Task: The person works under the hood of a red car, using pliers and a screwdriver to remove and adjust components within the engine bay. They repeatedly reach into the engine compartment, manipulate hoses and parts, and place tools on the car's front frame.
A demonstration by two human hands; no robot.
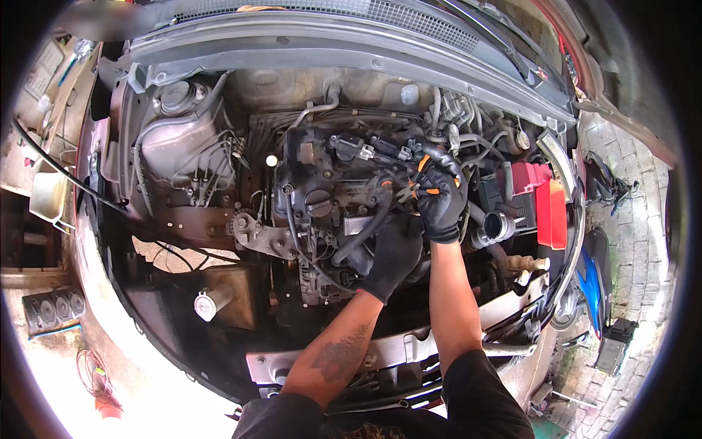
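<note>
A person in black, close-fitting fabric gloves works both hands into a car's engine bay, amid dusty plastic, ribbed rubber and dull metal. The right hand [443, 203] has its fingers curled together around orange-and-black-handled metal pliers [425, 192], which sit at the right-hand end of the engine's black moulded-plastic top cover [307, 173]. The pliers' long axis runs roughly sideways, the handles in the palm and the bare metal head appearing to point left, toward a curved, matte black rubber hose [369, 233]; whether the tips touch it is too small to tell. The left hand [397, 252] is just beside that hose, its back turned up; its fingertips are hidden, so whether they are apart, together or clamped on something cannot be told.

On the cover sits a round, black, ridged filler cap [318, 203], with two black plastic connector blocks [352, 148] behind it. To the right stand a smooth, bright red, box-shaped plastic housing [552, 212] and a grey, round-mouthed pipe [499, 227]. A pale metal crossbar [398, 354] spans the front, beneath the forearms; a white-capped filler neck [208, 304] rises at left.
</note>
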